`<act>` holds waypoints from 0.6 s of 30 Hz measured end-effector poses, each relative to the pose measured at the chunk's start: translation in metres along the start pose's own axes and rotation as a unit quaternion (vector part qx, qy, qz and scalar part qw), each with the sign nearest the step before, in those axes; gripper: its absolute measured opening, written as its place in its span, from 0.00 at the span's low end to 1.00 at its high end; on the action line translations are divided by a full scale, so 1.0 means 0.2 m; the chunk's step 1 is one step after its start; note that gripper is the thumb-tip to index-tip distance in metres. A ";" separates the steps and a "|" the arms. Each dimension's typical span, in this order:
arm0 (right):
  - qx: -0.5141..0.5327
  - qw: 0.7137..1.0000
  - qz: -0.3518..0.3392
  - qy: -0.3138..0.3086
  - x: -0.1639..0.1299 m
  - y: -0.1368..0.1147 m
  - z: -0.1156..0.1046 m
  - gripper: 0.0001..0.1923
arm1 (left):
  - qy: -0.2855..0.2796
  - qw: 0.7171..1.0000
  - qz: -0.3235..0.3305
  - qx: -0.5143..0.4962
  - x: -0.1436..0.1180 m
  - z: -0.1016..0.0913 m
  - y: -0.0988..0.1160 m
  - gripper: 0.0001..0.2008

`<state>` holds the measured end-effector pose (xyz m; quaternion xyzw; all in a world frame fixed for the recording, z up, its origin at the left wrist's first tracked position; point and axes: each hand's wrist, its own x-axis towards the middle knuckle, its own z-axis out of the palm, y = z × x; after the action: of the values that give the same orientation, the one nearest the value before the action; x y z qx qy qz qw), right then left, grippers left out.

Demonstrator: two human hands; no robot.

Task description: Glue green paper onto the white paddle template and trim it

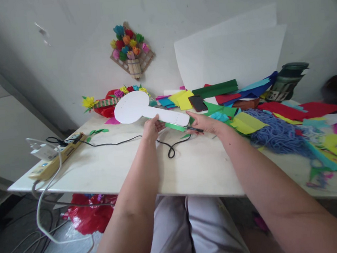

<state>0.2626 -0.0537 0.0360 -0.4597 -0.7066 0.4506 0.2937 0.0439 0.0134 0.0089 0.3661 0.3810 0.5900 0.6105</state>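
Above the table, both hands hold a white guitar-shaped cutout, its round end to the left and its long neck to the right. My left hand is closed on the lower edge of the neck, near the round part. At the neck's far end, my right hand is closed on its tip. A thin dark object sticks out by my right fingers; its kind is unclear. A bright green strip shows just under the neck. Below the hands, a black cord lies looped on the table.
A power strip with plugs and cables lies at the left. Behind stands a paper-flower decoration. Coloured paper, a phone, blue yarn and a dark bottle crowd the right. A red bag sits below.
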 end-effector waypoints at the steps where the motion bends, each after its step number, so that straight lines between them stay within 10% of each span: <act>1: -0.004 1.000 -0.002 0.001 0.00 0.00 0.00 0.56 | 0.000 1.000 -0.001 -0.003 0.00 0.00 0.00 0.08; 18: -0.004 1.000 0.011 0.002 -0.01 -0.03 0.01 0.58 | -0.018 1.000 -0.010 -0.017 -0.01 0.00 -0.01 0.08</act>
<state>0.2592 -0.0567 0.0398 -0.4696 -0.7026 0.4499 0.2888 0.0446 0.0114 0.0077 0.3628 0.3636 0.5838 0.6288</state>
